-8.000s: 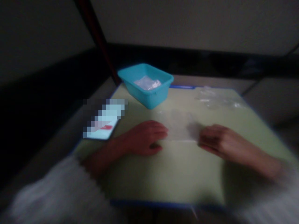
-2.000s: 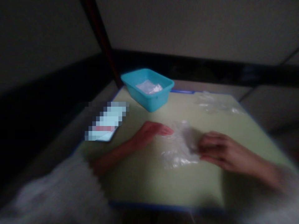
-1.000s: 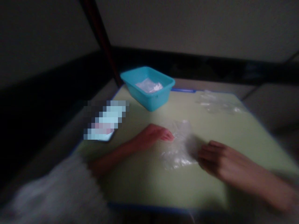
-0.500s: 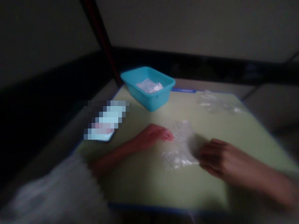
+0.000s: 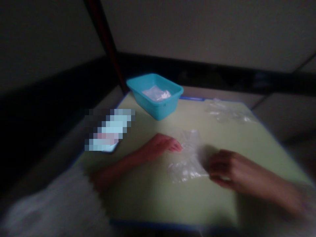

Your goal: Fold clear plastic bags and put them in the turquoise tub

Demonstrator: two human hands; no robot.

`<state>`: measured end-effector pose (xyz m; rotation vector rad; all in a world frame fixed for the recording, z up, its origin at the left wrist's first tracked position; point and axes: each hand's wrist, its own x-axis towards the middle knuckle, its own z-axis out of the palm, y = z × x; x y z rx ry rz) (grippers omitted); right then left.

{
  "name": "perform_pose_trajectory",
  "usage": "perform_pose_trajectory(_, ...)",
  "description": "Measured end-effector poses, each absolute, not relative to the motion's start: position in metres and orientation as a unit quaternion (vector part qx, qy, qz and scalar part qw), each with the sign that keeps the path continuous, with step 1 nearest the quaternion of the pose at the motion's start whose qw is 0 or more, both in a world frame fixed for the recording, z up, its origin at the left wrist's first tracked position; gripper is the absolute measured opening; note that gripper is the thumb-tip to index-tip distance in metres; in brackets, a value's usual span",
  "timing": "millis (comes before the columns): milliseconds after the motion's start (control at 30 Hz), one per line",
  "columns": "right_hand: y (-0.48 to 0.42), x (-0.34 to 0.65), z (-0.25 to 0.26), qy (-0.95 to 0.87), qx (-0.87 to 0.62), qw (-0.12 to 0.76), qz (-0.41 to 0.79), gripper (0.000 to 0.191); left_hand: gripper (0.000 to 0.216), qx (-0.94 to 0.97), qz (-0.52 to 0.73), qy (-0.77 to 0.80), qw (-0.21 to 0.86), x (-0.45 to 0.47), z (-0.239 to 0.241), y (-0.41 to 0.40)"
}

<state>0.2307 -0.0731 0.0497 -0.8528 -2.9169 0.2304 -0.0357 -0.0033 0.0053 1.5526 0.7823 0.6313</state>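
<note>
A clear plastic bag (image 5: 189, 164) lies crinkled on the pale table between my two hands. My left hand (image 5: 166, 144) rests at its left side, fingers bent and pressed down on the plastic. At the bag's lower right edge, my right hand (image 5: 223, 168) has its fingers curled together and pinches the plastic. The fingertips of the right hand are dark and blurred, and its shadow falls across the bag.
A turquoise basin (image 5: 164, 110) with clear plastic packets (image 5: 156, 93) inside stands at the back of the pale yellow table (image 5: 148, 194). More clear plastic (image 5: 227, 112) lies at the back right. A lit, pixelated phone-like screen (image 5: 113, 128) is on the left.
The view has shifted slightly, so everything sits a little lower and further left. My right hand's thumb and fingers show a small gap now. Both hands stay by the plastic bag.
</note>
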Motion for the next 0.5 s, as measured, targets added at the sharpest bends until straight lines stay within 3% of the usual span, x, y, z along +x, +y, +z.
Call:
perform_pose_trajectory(200, -0.079, 0.225, 0.042, -0.964, -0.264, 0.026, -0.013, 0.023, 0.047, 0.671, 0.281, 0.326, 0.603, -0.037, 0.001, -0.003)
perform_pose_trajectory(500, -0.077, 0.233, 0.052, -0.956, -0.286, 0.062, 0.027, 0.026, 0.048, 0.668, 0.277, 0.329, 0.607, -0.036, 0.004, -0.004)
